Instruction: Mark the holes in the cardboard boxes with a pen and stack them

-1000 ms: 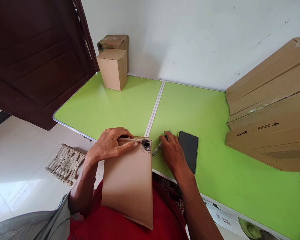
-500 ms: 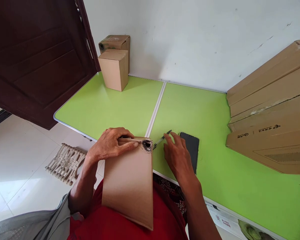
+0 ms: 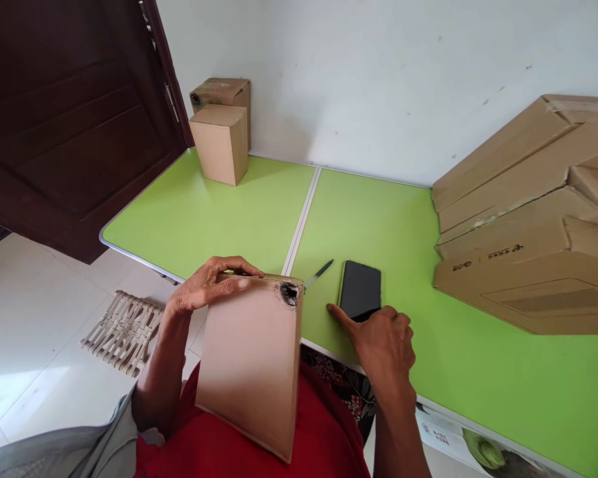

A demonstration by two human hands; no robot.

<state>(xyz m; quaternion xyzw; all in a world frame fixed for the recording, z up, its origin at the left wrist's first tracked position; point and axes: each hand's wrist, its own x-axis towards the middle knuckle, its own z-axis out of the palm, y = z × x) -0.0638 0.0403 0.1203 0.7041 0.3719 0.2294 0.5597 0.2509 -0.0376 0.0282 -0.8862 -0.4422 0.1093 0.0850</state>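
Moved since earlier frame: right hand (image 3: 386, 338), from beside pen (image 3: 322, 269) to near end of phone (image 3: 361, 284). Phone flat on green table (image 3: 403, 222); pen left of it, apart. Step in hand, as judged: taking hold of phone; next move seems to call for narrowing thumb and fingers onto its sides. Right hand spread wide, thumb left of phone, fingers right; contact unclear. Left hand (image 3: 214, 287), left of phone, holds cardboard box (image 3: 249, 358) by top edge, thumb on face, wrist bent.
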